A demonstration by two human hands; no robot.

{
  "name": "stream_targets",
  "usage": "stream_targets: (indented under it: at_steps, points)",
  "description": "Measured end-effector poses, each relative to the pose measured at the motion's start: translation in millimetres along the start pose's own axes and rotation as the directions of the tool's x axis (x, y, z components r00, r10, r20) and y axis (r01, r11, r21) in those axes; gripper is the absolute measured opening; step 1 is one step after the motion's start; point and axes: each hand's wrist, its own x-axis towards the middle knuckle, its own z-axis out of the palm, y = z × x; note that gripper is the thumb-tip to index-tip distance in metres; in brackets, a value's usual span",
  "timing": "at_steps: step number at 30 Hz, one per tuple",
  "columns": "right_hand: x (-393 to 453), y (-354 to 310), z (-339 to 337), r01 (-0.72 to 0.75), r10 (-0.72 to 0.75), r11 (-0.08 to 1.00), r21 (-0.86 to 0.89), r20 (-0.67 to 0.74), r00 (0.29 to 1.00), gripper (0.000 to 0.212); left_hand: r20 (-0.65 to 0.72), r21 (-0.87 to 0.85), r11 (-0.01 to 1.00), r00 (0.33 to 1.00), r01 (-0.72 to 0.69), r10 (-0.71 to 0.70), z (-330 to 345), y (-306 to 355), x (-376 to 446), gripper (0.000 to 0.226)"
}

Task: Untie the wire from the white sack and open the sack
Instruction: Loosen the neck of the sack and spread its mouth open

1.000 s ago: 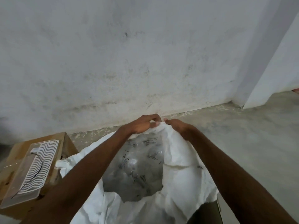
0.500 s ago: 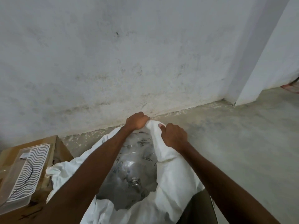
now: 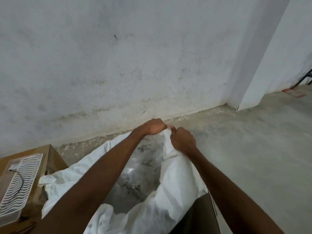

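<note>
Both fists are curled tight on the far rim of the white sack (image 3: 177,186), left hand (image 3: 154,127) beside right hand (image 3: 183,141); the sack gapes open on the floor (image 3: 253,141).

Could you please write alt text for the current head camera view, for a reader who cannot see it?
Both hands, left hand and right hand, grip the far rim of an open white sack with clear plastic packets inside. A cardboard box carrying a white slotted tray sits at left, before a stained wall.
</note>
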Motion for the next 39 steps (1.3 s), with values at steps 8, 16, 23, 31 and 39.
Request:
stream_targets:
  at_steps: [8, 16, 23, 31, 39]
  points:
    - [11.1, 15.7, -15.6, -0.175, 0.001, 0.888, 0.426, 0.378, 0.926, 0.066, -0.066, -0.028, 0.989, 0.987, -0.147, 0.145, 13.4, 3.0, -18.3, 0.043]
    - [-6.3, 12.0, -8.7, -0.129, 0.077, 0.943, 0.306, 0.176, 0.981, 0.054, -0.028, -0.129, 0.982, 0.99, -0.14, 0.138, 11.9, -9.1, -12.2, 0.035]
    - [-18.5, 18.3, -8.1, -0.102, 0.069, 0.976, 0.19, 0.172, 0.983, 0.072, -0.146, -0.016, 0.997, 0.986, -0.08, 0.077, 27.9, 0.7, -13.5, 0.037]
    - [-10.3, 36.6, -19.9, -0.456, 0.071, 0.563, 0.689, 0.51, 0.857, 0.049, -0.153, -0.031, 0.942, 0.933, -0.335, 0.327, 36.6, -8.3, -10.9, 0.023]
    - [-41.9, 27.4, -1.6, -0.112, 0.11, 0.99, 0.08, 0.033, 0.993, 0.076, -0.187, 0.149, 0.988, 0.982, 0.039, -0.01, 39.9, 14.5, -4.3, 0.033]
